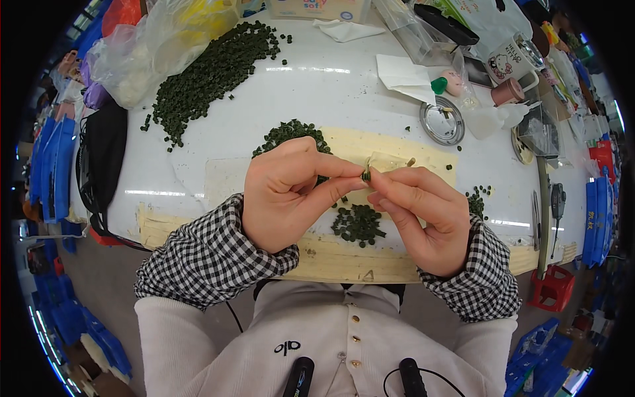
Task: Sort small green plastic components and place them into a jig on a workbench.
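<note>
Above the near part of the table, both hands meet fingertip to fingertip. My left hand (288, 192) pinches a small dark green piece (366, 176) between thumb and forefinger. From the other side, the closed fingers of my right hand (423, 208) press on the same piece; a thin yellowish strand seems to stand up from it. Just below the fingertips lies a small heap of flat dark green pieces (358, 224). A second heap (294, 134) sits beyond my left hand, partly hidden by it. Some loose pieces (477, 200) lie beside my right wrist.
A large pile of green pieces (218, 73) covers the far left, beside clear plastic bags (135, 63). Far right stand a round metal lid (442, 122), a white mug (509, 61) and a thread spool (507, 91). Tweezers (536, 218) and a screwdriver (557, 198) lie near the right edge.
</note>
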{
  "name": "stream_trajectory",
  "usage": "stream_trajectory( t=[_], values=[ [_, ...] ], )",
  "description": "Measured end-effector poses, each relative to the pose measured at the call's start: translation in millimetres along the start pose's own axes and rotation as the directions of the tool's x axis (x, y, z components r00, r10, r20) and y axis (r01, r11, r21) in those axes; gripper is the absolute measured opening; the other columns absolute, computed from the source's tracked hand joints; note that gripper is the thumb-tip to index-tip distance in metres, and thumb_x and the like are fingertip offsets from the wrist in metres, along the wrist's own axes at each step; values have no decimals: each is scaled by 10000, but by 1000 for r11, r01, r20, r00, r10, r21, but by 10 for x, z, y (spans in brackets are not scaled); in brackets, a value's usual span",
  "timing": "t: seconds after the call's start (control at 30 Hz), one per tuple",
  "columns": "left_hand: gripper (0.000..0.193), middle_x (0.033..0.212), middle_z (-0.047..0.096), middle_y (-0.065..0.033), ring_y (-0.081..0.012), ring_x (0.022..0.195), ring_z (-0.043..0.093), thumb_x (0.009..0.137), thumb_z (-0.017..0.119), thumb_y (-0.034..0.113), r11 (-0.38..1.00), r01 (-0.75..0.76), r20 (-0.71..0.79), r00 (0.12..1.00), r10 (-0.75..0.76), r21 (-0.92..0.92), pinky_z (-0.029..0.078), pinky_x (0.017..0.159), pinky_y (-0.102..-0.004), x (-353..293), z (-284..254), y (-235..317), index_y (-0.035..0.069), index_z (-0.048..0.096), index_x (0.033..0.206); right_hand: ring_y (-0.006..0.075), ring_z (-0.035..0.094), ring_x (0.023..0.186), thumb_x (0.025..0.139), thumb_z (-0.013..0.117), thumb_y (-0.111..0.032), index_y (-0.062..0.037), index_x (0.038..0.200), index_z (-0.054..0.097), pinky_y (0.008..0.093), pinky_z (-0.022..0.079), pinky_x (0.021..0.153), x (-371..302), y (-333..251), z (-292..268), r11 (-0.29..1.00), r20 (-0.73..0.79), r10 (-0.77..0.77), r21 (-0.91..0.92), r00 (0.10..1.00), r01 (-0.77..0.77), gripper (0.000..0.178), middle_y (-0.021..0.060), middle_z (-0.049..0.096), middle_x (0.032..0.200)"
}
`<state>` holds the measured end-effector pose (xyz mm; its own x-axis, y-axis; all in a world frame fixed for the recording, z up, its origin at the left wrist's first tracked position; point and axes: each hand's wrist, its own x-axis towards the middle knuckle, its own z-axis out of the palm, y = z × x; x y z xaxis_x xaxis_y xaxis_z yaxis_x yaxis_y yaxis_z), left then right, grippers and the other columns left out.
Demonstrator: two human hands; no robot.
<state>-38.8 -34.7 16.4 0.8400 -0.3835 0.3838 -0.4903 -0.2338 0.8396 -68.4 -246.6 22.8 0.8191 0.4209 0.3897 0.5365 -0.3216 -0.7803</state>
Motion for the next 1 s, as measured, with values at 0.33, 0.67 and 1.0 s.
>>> stream_trajectory(
  t=[0.33,0.67,1.0],
  values=[
    [167,612,470,17,-71,549,375,740,730,0,999,-36,8,999,36,19,283,487,-219,-12,1,-8,36,701,900,244,631,820,702,583,166,19,1180,585,272,523,709,-8,14,-15,984,62,-110,-132,992,118,501,156,607,1014],
    [160,637,459,22,-45,535,369,754,725,-2,1000,-14,17,1000,15,-13,273,470,-202,-4,-21,-25,29,697,908,237,631,822,712,603,148,21,1170,591,269,526,708,22,19,-29,980,41,-130,-149,991,135,476,151,610,1013],
    [159,649,449,27,-27,510,333,751,737,18,1000,-13,16,1000,13,-7,251,461,-191,10,-27,-19,32,700,905,165,566,678,783,673,-8,-9,984,662,240,452,587,106,-33,-332,936,-277,47,-323,960,-139,202,99,592,789]
  ],
)
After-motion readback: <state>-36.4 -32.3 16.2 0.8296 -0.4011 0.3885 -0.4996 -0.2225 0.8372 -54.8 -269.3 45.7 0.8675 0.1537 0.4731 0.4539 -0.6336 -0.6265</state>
